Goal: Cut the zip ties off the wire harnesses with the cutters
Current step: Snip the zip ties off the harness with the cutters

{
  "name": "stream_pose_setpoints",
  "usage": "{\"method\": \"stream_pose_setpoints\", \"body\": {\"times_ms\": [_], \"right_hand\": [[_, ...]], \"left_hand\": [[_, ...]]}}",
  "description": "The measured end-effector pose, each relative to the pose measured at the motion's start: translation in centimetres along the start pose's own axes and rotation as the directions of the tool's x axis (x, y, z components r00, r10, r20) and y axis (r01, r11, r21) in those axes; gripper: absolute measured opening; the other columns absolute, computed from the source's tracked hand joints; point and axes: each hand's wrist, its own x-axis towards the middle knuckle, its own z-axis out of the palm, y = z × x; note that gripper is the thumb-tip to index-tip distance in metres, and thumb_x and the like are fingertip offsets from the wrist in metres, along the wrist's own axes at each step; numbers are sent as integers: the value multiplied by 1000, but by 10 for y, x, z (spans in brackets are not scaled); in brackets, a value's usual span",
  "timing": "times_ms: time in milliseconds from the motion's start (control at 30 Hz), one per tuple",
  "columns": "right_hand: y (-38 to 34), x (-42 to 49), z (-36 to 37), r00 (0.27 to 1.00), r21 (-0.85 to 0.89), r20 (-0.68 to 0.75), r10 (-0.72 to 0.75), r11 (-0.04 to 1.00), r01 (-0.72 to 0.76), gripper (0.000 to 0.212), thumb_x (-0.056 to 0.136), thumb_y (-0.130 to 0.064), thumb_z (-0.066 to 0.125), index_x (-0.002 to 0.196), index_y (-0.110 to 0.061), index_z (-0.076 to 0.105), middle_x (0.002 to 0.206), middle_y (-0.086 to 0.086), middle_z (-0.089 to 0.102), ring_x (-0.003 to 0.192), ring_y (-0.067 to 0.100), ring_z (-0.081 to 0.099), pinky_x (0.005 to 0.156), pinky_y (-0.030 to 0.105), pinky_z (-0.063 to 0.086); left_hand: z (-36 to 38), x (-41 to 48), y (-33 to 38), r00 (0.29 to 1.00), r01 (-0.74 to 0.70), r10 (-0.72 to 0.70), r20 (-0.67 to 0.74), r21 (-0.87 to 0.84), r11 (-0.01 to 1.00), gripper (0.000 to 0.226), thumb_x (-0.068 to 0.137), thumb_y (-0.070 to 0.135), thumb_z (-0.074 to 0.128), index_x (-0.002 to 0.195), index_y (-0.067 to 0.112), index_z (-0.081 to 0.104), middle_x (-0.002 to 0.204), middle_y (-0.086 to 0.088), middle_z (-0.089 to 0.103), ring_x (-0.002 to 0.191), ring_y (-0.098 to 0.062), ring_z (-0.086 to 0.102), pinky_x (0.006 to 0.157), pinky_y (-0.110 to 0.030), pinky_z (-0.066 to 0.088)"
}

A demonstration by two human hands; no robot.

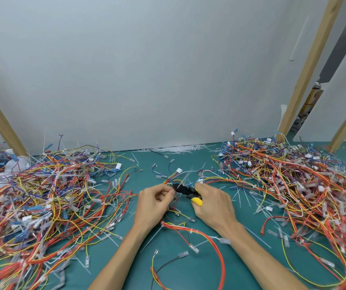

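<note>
Mid-table (201, 273), green mat. Left hand (153, 204): grip curled, pinching thin wires of a harness (173, 178). Right hand (215, 204): grip closed round the yellow-handled cutters (186, 191), black nose touching the pinched wires. Tangled piles lie left (42, 201) and right (293, 181).

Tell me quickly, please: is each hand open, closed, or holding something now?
Left hand: closed, pinching the harness at the cutters' tip.
Right hand: closed, gripping the cutters by the yellow handles.
</note>
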Motion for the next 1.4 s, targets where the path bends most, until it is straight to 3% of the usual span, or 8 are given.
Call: {"method": "stream_pose_setpoints", "body": {"times_ms": [133,233,400,567,733,867,1100,1400], "right_hand": [[1,0,2,1000,4,0,6,1000,-6,22,82,-38,60,86,-23,45,84,-3,60,81,28,60,58,33,30],[1,0,1,999,-34,-17,-28,999,27,24,78,-35,67,91,-19,55,84,-1,61,80,27,59,63,33,36],[2,1,2,1000,3,8,6,1000,-6,21,81,-38,61,86,-24,46,83,-4,61,81,27,61,58,32,30],[1,0,2,999,-46,-19,-35,998,34,25,76,-33,70,89,-19,55,83,0,62,80,28,60,62,34,36],[2,1,3,1000,-14,11,9,1000,-9,21,82,-39,62,87,-25,47,85,-4,62,83,28,61,58,33,30],[2,1,3,999,-40,-3,-42,998,42,23,80,-36,66,91,-20,54,88,-2,63,84,28,60,63,34,35],[3,1,4,999,4,38,6,1000,-6,26,84,-40,59,83,-27,36,86,-3,62,84,28,61,59,33,29],[5,1,5,999,-38,-1,-35,999,35,23,79,-35,67,91,-21,53,88,-2,61,84,26,58,67,35,36]], "left_hand": [[0,0,-1,1000,-4,4,0,-3,1000,19,86,15,69,69,24,70,54,-4,60,50,-5,47,52,-28,43],[0,0,-1,1000,-3,3,2,-4,1000,19,86,15,69,69,23,70,54,1,60,51,-5,48,53,-26,44],[2,0,-1,1000,-20,19,14,9,1000,18,86,15,68,70,21,71,50,10,56,49,-2,45,50,-19,39],[2,0,-3,999,-34,34,5,25,999,18,85,14,68,68,21,70,47,12,53,47,-2,43,49,-17,37],[2,-1,-2,998,-62,62,8,39,997,18,84,13,68,68,22,70,45,16,54,44,-1,44,48,-9,32],[2,-1,-2,998,-67,66,10,49,997,17,84,13,68,68,20,70,46,15,54,45,-1,43,48,-9,33],[2,-3,3,997,-77,76,17,58,995,17,84,11,68,69,18,70,45,17,54,44,0,44,48,-7,31],[4,-2,2,999,-35,35,-4,54,998,18,84,13,68,67,20,70,45,14,53,45,-2,43,48,-10,32]]}}
